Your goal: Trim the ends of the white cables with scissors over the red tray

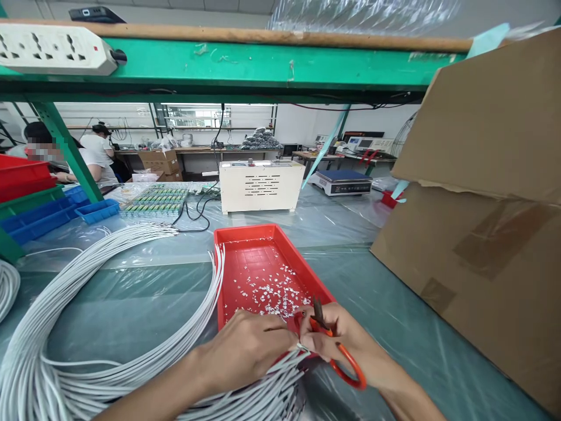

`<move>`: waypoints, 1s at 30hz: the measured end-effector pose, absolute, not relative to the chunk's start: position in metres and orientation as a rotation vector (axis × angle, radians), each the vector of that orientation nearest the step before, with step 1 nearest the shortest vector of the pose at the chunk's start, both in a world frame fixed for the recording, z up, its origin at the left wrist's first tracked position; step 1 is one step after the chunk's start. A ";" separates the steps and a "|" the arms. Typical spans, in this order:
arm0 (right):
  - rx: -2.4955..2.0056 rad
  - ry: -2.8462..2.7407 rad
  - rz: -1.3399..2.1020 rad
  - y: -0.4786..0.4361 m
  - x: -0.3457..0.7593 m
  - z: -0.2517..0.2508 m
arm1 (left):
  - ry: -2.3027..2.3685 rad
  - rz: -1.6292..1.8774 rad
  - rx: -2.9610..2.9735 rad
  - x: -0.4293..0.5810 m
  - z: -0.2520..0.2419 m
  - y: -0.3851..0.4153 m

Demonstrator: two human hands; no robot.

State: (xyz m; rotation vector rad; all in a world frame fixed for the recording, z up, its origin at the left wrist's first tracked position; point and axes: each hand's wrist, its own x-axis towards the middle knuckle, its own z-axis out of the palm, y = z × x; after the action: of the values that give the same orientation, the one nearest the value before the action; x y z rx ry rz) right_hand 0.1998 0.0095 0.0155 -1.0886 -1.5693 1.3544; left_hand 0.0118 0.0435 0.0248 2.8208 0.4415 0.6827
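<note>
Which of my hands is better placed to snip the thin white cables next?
Probably your right hand: it holds the orange-handled, dark-bladed scissors. Your left hand, closed at the thin white cables, seems better for steadying.

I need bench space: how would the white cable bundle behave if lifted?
The white cable bundle would probably flex springily, lying in broad curves. Its ends near the right hand would likely splay, since they fan out. With many strands, it may feel weighty.

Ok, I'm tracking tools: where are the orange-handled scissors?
In the head view, low and right of centre, the orange-handled scissors are in the right hand, by the red tray.
</note>
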 end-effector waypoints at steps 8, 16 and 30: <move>-0.917 -1.293 1.551 0.010 0.198 0.000 | 0.598 0.762 2.346 0.022 0.018 0.030; -1.043 -1.388 1.425 0.009 0.197 0.009 | 0.849 0.604 1.937 0.025 0.030 0.032; -1.085 -1.555 1.383 0.007 0.197 0.015 | 0.848 0.930 2.094 0.021 0.026 0.023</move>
State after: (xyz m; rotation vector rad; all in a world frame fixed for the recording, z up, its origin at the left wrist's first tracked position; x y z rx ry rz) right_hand 0.1967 0.0073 0.0145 -1.0854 -1.5554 1.3830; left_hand 0.0208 0.0230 0.0261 2.0938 0.8482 0.9300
